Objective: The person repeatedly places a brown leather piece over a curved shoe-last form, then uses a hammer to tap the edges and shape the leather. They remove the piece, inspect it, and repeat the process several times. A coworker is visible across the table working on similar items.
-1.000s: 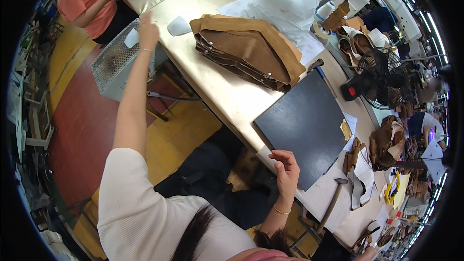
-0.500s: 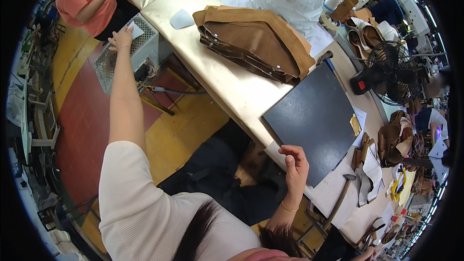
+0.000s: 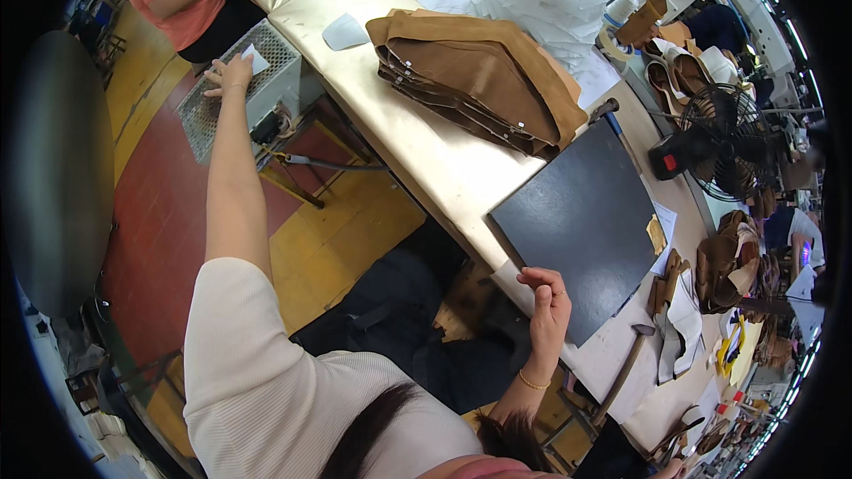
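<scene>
Two hands apart: left hand (image 3: 229, 76) on mesh box (image 3: 266, 80), right hand (image 3: 548, 302) at black board (image 3: 581, 222)

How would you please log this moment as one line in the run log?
left hand: reaching out, on white piece atop metal mesh box | right hand: at near edge of dark board | brown leather stack: on table

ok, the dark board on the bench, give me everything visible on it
The dark board is a flat, matte, near-black rectangular slab lying flat on the pale worktable, one corner reaching the table's near edge. Its material cannot be told. The right hand rests at that near corner, fingers curled over the edge. The stack of brown suede pieces lies just beyond its far corner.
</scene>
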